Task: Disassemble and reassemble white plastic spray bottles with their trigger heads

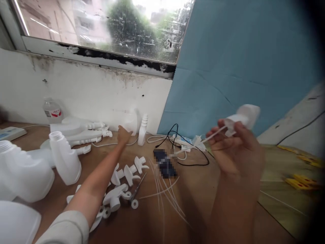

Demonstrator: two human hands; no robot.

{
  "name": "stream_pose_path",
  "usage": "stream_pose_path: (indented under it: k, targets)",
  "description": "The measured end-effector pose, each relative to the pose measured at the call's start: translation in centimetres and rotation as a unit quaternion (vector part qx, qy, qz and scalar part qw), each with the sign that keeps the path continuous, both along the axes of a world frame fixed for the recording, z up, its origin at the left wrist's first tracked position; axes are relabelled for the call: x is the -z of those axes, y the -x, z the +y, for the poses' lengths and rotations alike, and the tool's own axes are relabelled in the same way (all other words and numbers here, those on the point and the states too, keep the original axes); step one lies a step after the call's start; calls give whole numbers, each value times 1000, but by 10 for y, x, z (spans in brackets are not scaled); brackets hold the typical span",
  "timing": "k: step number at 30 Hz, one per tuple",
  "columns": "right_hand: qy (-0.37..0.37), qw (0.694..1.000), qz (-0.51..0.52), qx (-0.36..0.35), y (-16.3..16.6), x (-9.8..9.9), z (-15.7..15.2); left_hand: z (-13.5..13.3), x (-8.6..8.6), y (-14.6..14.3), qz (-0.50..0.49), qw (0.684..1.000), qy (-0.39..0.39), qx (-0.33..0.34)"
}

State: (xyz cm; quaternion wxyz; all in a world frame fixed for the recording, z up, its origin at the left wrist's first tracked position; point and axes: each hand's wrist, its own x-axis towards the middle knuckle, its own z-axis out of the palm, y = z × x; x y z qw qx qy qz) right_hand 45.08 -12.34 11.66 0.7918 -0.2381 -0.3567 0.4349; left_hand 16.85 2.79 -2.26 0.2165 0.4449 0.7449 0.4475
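- The right hand [235, 149] is raised at the right, fingers curled round a white spray head [247, 117], gripping it in the air above the table [200, 193]; a thin white tube [214, 135] runs from it, down and leftward.
- The left hand [124, 135] is stretched out to the wall, fingertips at the lower part of a pale white container [130, 118]; whether they close on it, I cannot tell; just to its right stands a slim ribbed white piece [143, 132].
- A clear bottle [52, 117] at the back left wears a red-and-white label [52, 113]; its lettering is too small to read; the white bottles [64, 159] in front show no readable print.
- Between the forearms lie white trigger parts [130, 174], a screwdriver [138, 188] and loose tubes [174, 203]; beyond the tubes, a dark rectangle [165, 164] is pixelated, any writing hidden.
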Motion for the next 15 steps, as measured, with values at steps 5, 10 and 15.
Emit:
stream_pose_path:
  k: [5,10,15]
  targets:
    - [82,970,-170,-155,56,32,20,-76,-53,-12,-105,978,-59,172]
    - [81,950,-228,-198,111,65,20,-164,-70,-24,-263,881,-119,374]
    - [88,913,-213,-335,127,80,-1,-198,-55,3,-148,930,-249,228]
